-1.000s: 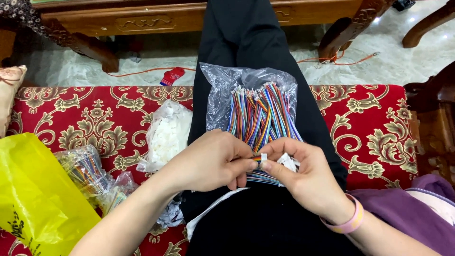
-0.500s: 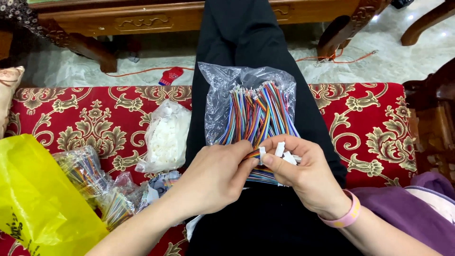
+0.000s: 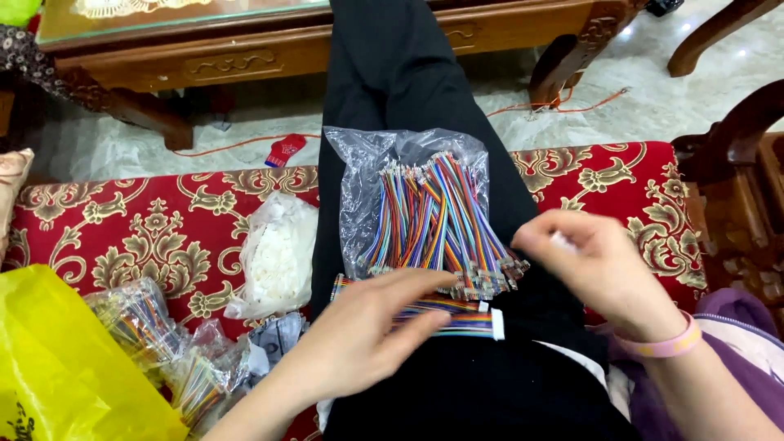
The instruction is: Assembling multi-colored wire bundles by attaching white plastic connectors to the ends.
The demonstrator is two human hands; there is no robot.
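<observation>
Sitting across the scene is a red sofa cushion (image 3: 122, 237) with a gold floral pattern, and the person's black-trousered lap (image 3: 457, 384) runs down its middle, serving as the only work surface. At the near left a yellow plastic bag (image 3: 57, 367) crowds against small clear packets of wires (image 3: 163, 351), and farther right lies a clear bag of white connectors (image 3: 273, 257). On the lap sits an open clear bag of multicoloured wire leads (image 3: 433, 220), its mouth facing near, with a flat ribbon cable (image 3: 457, 318) ending in a white connector lying just in front of it. The left hand (image 3: 359, 343) lies flat and relaxed, fingers extended over the ribbon cable and touching it, not gripping. The right hand (image 3: 604, 269) is raised to the right of the bag, fingers pinched together on something small and white; motion blur hides exactly what. The risk I judge greatest is that the sloped, soft lap lets the open bag slide and spill its leads toward the floor. The loosely covered ribbon cable could also slip off, and the tiny pinched piece could drop into the cushion folds.
</observation>
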